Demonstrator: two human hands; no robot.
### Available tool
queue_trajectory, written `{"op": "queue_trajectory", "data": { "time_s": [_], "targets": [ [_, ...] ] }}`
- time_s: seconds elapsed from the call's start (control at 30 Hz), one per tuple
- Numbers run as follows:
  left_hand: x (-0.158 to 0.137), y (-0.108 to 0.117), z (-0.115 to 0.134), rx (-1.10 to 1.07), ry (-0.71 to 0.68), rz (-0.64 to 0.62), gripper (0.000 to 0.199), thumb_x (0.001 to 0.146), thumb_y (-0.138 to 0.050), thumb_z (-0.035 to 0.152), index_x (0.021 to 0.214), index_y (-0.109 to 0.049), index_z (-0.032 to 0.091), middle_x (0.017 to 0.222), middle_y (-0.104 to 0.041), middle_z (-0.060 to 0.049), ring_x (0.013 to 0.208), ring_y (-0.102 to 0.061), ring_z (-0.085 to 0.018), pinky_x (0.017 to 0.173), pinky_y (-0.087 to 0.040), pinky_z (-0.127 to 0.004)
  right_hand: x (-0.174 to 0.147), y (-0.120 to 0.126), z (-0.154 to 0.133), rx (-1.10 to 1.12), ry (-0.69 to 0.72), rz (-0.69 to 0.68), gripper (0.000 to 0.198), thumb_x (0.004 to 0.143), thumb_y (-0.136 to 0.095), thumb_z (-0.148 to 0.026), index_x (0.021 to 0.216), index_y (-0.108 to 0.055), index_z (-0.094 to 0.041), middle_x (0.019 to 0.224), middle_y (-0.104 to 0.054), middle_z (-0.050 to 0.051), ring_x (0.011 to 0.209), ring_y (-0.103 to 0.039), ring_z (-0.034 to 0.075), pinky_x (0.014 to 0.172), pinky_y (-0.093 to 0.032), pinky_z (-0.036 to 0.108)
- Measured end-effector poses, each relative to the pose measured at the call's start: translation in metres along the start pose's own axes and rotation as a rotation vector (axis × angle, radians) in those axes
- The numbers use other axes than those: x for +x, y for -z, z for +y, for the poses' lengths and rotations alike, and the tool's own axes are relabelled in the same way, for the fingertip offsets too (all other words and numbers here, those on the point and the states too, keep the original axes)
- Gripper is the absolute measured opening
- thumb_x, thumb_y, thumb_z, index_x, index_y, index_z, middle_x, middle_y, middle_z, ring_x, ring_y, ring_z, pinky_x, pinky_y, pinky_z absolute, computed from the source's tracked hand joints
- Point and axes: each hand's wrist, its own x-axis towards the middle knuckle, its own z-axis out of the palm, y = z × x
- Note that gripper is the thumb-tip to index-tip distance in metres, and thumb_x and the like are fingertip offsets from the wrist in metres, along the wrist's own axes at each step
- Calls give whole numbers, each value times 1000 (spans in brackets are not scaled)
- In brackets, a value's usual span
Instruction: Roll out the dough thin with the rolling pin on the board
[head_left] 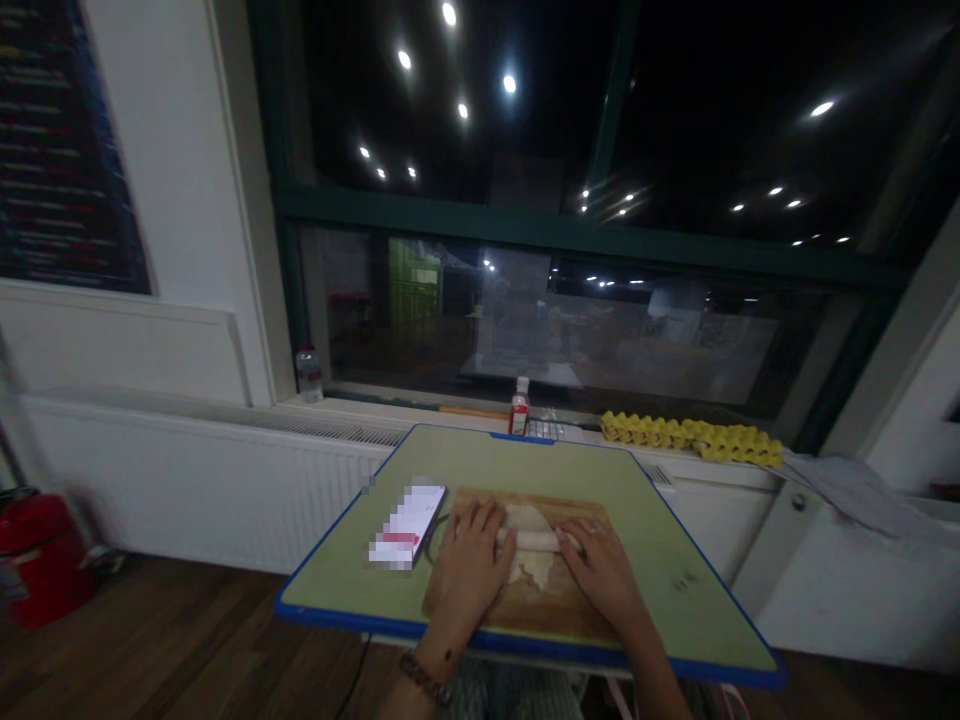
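Note:
A pale rolling pin lies across a thin, ragged-edged sheet of dough on a wooden cutting board. The left end of the pin is under my left hand, its fingers pointing forward and its thumb against the pin. At the other end, my right hand holds the pin, with its fingers bent over it. Both palms hide the pin's ends. Dough shows both in front of and behind the pin.
The green table has a blue rim. A phone with a lit screen lies left of the board. On the windowsill stand a small red-labelled bottle, a clear bottle and yellow egg cartons. A red fire extinguisher is on the floor, left.

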Motion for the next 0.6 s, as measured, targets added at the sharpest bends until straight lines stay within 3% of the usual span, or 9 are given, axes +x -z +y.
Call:
{"op": "queue_trajectory", "data": {
  "time_s": [0.3, 0.43, 0.6],
  "targets": [
    [-4, -2, -5, -7, -36, 2, 41, 98, -39, 39, 130, -62, 25, 141, -58, -4, 129, -48, -28, 113, -30, -50, -7, 1, -10, 1, -74, -6, 34, 99, -39, -34, 112, -69, -26, 119, -67, 3, 115, -56, 21, 107, -36, 37],
    [-5, -14, -22, 3, -50, -14, 42, 96, -42, 47, 131, -62, 33, 141, -58, 0, 128, -51, -30, 108, -37, -52, -10, -15, -1, 19, -45, -11, 33, 99, -39, -33, 114, -68, -29, 118, -68, 1, 113, -58, 19, 103, -40, 34],
    [-5, -26, -39, 42, -162, -71, 43, 94, -45, 56, 131, -62, 40, 141, -58, 2, 122, -57, -30, 101, -43, -50, -11, -41, 15, -126, 10, 65, 29, 93, -45, -27, 106, -71, -32, 110, -72, 0, 103, -64, 20, 93, -47, 33]
  ]
}}
